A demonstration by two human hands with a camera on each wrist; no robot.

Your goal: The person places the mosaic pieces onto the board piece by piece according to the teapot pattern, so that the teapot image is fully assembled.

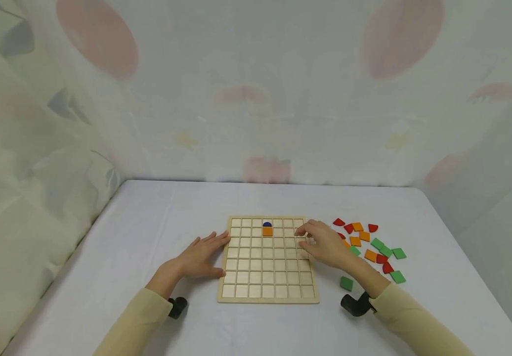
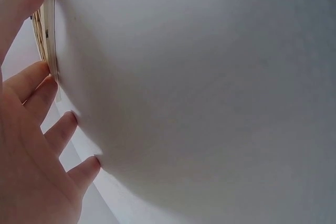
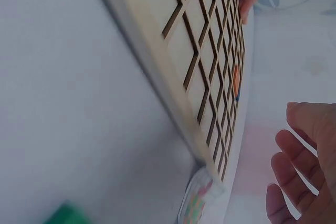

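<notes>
Wooden grid board [image 1: 268,259] lies flat on the white table [image 1: 149,222], roughly centre, long edge toward the person; pale unfinished wood, raised lattice forming square cells, most cells bare; one orange square tile [image 1: 267,231] sits in the second row from the far edge, with a dark blue rounded piece [image 1: 267,224] in the cell just beyond it; judgement: board is thin, stiff and light, smooth enough to slide on the cloth, so it wants steadying at an edge rather than lifting; tiles look like thin flat wood or plastic, light, rigid, not fragile, best pinched by opposite edges with fingertips; left hand [image 1: 202,254] rests flat against the board's left edge, fingers straight and spread, thumb near the same edge lower down, holding nothing; left wrist view confirms fingertips [image 2: 44,85] touching the board rim; right hand [image 1: 322,242] hovers over the board's right edge near the far corner, fingers loosely bent, fingertips close together over a cell; cannot tell whether it pinches a tile; loose tiles [image 1: 371,244] in red, orange and green lie scattered right of the board, one green tile [image 1: 346,283] apart near the board's near right corner.
</notes>
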